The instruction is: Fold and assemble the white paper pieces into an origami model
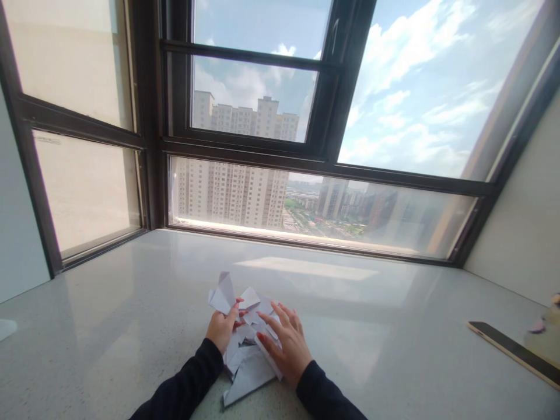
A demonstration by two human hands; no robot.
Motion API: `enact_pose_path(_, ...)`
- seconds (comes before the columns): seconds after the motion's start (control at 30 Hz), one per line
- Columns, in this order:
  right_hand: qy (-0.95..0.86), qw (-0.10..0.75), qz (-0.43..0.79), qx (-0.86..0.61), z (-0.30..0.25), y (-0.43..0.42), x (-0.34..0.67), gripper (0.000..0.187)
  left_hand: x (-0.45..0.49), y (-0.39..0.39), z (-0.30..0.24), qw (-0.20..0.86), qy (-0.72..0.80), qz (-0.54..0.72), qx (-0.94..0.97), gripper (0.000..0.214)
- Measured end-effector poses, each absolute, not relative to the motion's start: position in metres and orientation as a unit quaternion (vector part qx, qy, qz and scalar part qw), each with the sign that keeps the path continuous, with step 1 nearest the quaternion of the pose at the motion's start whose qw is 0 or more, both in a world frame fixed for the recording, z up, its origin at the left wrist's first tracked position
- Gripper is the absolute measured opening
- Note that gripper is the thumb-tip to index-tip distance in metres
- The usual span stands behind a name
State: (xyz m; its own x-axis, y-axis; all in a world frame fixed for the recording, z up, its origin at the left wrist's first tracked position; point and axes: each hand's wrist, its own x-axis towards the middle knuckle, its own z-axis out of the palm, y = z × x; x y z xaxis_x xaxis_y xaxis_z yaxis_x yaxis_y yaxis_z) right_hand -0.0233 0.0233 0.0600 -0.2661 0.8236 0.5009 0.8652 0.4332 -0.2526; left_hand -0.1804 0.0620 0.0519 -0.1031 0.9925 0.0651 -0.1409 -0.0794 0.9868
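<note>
A loose heap of folded white paper pieces [251,370] lies on the pale sill between my hands. My left hand [221,329] pinches a folded piece of paper [223,294], which stands up above the heap's far left side with its pointed corners showing. Over the right side of the heap, my right hand [286,338] is spread, its fingers apart and resting on or just above the papers. The palm hides part of the heap. Whether those fingertips press on any one piece, I cannot tell.
The speckled stone windowsill [131,326] stretches back to a dark window frame [245,150]. A phone [516,350] lies at the right edge, beside a blurred patterned object [546,326]. A small white thing [6,328] sits at the far left.
</note>
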Motion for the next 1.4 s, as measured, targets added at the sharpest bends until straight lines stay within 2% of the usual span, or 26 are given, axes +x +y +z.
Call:
enact_pose_path(0.2,-0.793,0.304,0.025,-0.528,0.057,0.024,-0.025,0.047,-0.181,0.062,0.053,0.496,0.488,0.527,0.488,0.016)
enact_pose_path(0.43,-0.806,0.278,0.089,-0.515,0.060,0.025,-0.030,0.048,-0.181,0.060,0.056,0.499,0.481,0.496,0.523,0.019)
enact_pose_path(0.7,-0.812,0.272,0.056,-0.514,0.052,0.035,-0.034,0.043,-0.179,0.058,0.059,0.502,0.476,0.481,0.538,0.021)
enact_pose_path(0.87,-0.803,0.337,0.039,-0.490,0.052,0.035,-0.032,0.043,-0.178,0.057,0.059,0.491,0.475,0.514,0.519,0.024)
enact_pose_path(1.03,-0.734,0.501,0.021,-0.458,0.063,0.031,-0.025,0.037,-0.181,0.057,0.063,0.449,0.459,0.619,0.451,0.032)
enact_pose_path(1.13,-0.709,0.568,0.040,-0.416,0.069,0.027,-0.021,0.033,-0.182,0.056,0.066,0.453,0.441,0.639,0.438,0.042)
enact_pose_path(1.27,-0.707,0.586,0.074,-0.388,0.073,0.020,-0.021,0.033,-0.181,0.053,0.066,0.476,0.416,0.640,0.438,0.058)
enact_pose_path(1.4,-0.707,0.584,0.090,-0.388,0.073,0.020,-0.023,0.037,-0.180,0.049,0.066,0.501,0.396,0.623,0.451,0.062)
